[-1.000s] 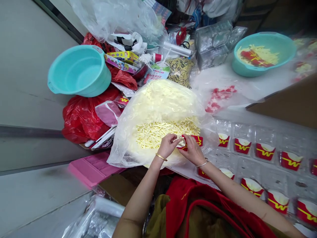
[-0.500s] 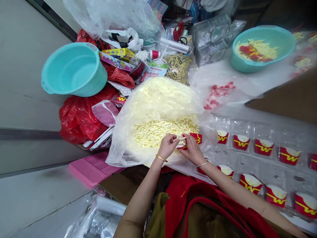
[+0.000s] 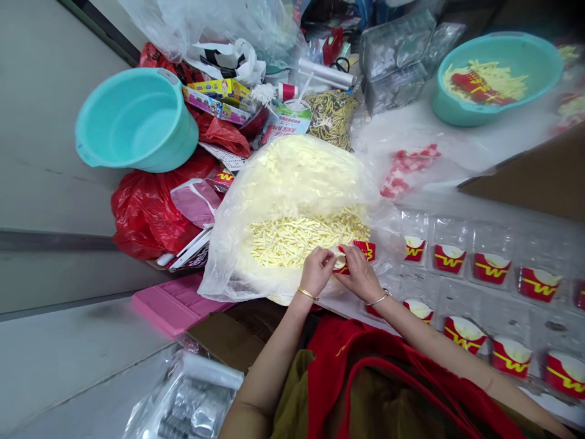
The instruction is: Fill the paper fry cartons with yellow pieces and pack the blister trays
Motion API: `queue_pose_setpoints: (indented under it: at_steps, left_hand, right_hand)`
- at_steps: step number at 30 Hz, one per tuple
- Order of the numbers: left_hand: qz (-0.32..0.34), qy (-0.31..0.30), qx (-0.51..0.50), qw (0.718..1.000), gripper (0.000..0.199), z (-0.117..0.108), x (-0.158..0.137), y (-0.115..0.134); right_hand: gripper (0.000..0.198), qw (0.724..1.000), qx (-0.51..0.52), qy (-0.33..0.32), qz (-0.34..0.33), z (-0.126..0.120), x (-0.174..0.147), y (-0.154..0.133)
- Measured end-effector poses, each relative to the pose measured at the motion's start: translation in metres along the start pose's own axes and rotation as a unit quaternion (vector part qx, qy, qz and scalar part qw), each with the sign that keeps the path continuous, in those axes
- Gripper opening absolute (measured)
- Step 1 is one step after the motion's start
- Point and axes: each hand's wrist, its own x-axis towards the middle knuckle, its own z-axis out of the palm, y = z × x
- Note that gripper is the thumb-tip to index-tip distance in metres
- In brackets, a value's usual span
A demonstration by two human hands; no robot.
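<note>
My right hand [image 3: 359,273] is closed around a small red fry carton [image 3: 340,263], whose pale opening faces my left hand. Thumb and fingers of my left hand [image 3: 319,269] are pinched together at that opening; what they hold, if anything, is too small to make out. Both hands are over the near edge of a clear plastic bag [image 3: 223,268] full of pale yellow toy-like fry sticks [image 3: 292,241]. Flat red carton pieces with yellow marks [image 3: 365,249] lie just beyond my right hand, on the bag's right side.
Rows of clear blister packs with red cartons [image 3: 450,259] stand to the right. A turquoise basin [image 3: 137,122] sits at left on red plastic bags [image 3: 150,213]; another turquoise basin [image 3: 461,113] at back right holds fry sticks and red pieces. A pink tray [image 3: 169,308] lies at lower left.
A pale stick seen between the left fingers at the carton's opening no longer shows there. My left hand has drawn slightly back from the carton. The view has shifted a little.
</note>
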Motion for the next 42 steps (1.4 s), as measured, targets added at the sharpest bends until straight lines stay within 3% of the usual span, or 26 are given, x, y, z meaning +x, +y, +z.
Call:
queue_pose_setpoints:
  at_steps: [4,7,9,11,15,16,18,21,23,25,27,31,35,38,40,42]
  left_hand:
    - [0.012,-0.058,0.111,0.992,0.016,0.004,-0.003,0.006]
    - [0.012,-0.128,0.063,0.990,0.019,0.000,-0.001,0.006]
    - [0.007,-0.102,0.021,0.995,0.019,-0.001,0.001,0.006]
    - [0.024,-0.063,0.043,0.997,0.020,0.000,0.001,0.006]
    - [0.094,-0.110,0.098,0.985,0.021,-0.001,0.005,0.004]
    - [0.079,-0.093,0.092,0.988,0.022,-0.004,0.008,0.000]
    - [-0.016,-0.014,0.116,0.993,0.029,-0.014,0.019,-0.011]
    - [-0.191,0.071,0.223,0.953,0.042,-0.026,0.044,-0.032]
    - [-0.236,0.071,0.260,0.934,0.040,-0.026,0.059,-0.044]
    - [-0.228,0.066,0.265,0.935,0.027,-0.019,0.069,-0.052]
    - [-0.203,0.067,0.232,0.949,0.018,-0.013,0.071,-0.056]
    - [-0.184,0.087,0.000,0.979,0.022,-0.018,0.055,-0.060]
    - [-0.179,0.075,-0.195,0.962,0.024,-0.037,0.034,-0.052]
    - [-0.166,0.028,-0.351,0.921,0.024,-0.047,0.024,-0.035]
    - [-0.158,-0.022,-0.377,0.912,0.023,-0.050,0.020,-0.024]
    - [-0.153,-0.073,-0.336,0.927,0.022,-0.049,0.019,-0.017]
  right_hand:
    - [0.065,1.000,0.022,0.001,-0.013,0.005,-0.005,0.003]
    - [0.067,1.000,0.027,0.002,-0.015,0.006,-0.009,0.007]
    - [0.070,1.000,0.027,0.010,-0.013,0.006,-0.009,0.010]
    - [0.070,0.999,0.027,0.019,-0.013,0.004,-0.008,0.012]
    - [0.068,0.999,0.033,0.008,-0.030,0.003,-0.006,0.015]
    - [0.069,0.999,0.033,0.010,-0.026,0.003,-0.006,0.015]
    - [0.073,0.999,0.033,0.021,-0.001,0.002,-0.007,0.017]
    - [0.074,0.998,0.038,0.030,0.036,0.002,-0.006,0.018]
    - [0.074,0.998,0.042,0.027,0.039,0.001,-0.004,0.017]
    - [0.075,0.998,0.046,0.024,0.037,0.001,-0.002,0.015]
    - [0.075,0.998,0.047,0.024,0.040,0.001,0.000,0.013]
    - [0.073,0.997,0.050,0.031,0.052,0.000,-0.001,0.014]
    - [0.073,0.997,0.046,0.032,0.048,0.001,0.002,0.012]
    - [0.073,0.998,0.049,0.022,0.031,0.003,0.009,0.002]
    - [0.073,0.998,0.058,0.017,0.024,0.004,0.015,-0.006]
    - [0.073,0.997,0.067,0.020,0.023,0.004,0.019,-0.014]
